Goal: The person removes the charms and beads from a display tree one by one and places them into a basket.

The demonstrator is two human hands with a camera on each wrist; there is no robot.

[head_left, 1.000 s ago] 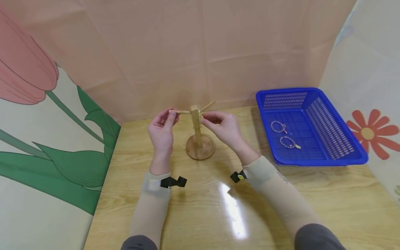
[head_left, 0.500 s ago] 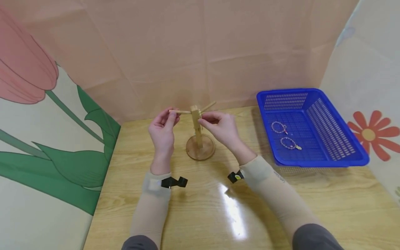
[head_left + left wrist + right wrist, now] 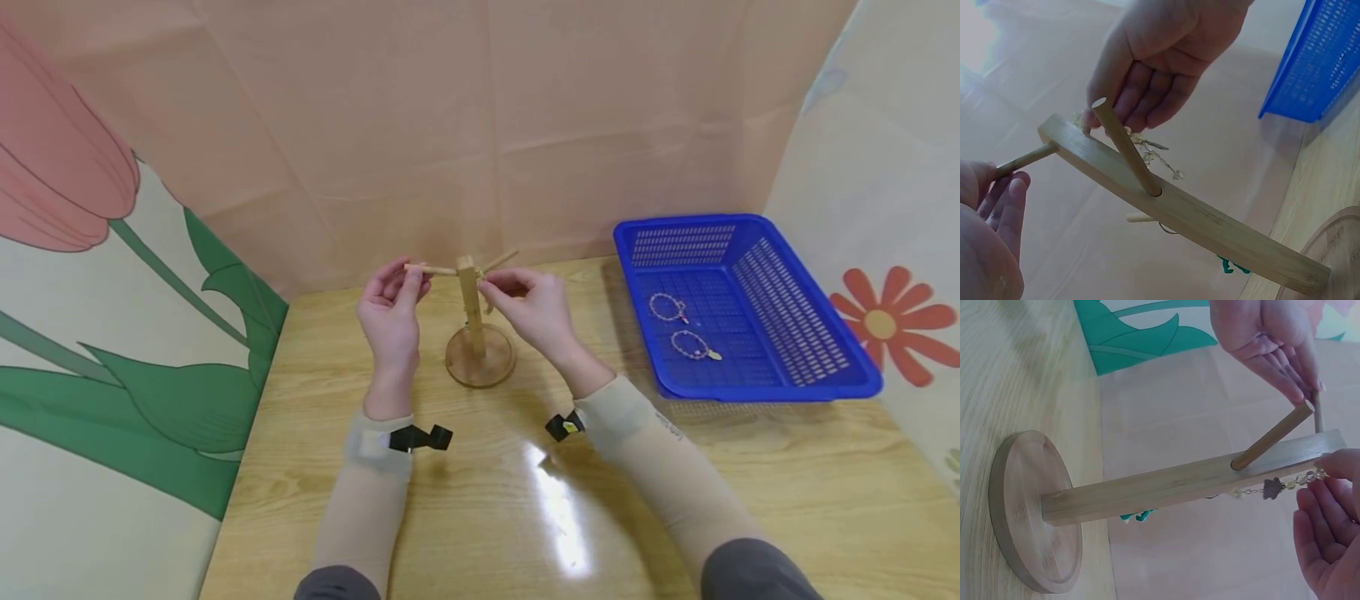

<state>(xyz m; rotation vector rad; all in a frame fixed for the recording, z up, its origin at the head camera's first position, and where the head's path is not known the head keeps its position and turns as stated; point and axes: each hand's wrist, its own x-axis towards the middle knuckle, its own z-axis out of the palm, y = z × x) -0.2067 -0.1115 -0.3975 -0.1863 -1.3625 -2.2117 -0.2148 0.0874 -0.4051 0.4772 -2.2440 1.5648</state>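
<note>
A wooden jewelry stand with a round base (image 3: pixel 497 360) and a square upright post (image 3: pixel 470 302) stands on the table. My left hand (image 3: pixel 393 321) pinches the end of the stand's upper left peg (image 3: pixel 1025 159) between thumb and fingers. With thumb and index finger, my right hand (image 3: pixel 536 307) holds a bracelet of pale yellow beads (image 3: pixel 1302 479) at the upper right peg (image 3: pixel 500 259). A dark star-shaped charm (image 3: pixel 1272 489) and a short chain hang from it beside the post. The fingers hide whether the bracelet loops round the peg.
A blue plastic basket (image 3: pixel 757 390) sits at the right, with two beaded bracelets (image 3: pixel 667 307) inside. Another peg (image 3: pixel 1124 147) juts from the post's near face. Something green (image 3: pixel 1230 266) hangs behind the lower post. A pink cloth backdrop (image 3: pixel 390 125) rises behind the table.
My right hand has shifted slightly left, close to the post, and the bracelet's hanging part has swung a little away from the post. The left hand stays on its peg.
</note>
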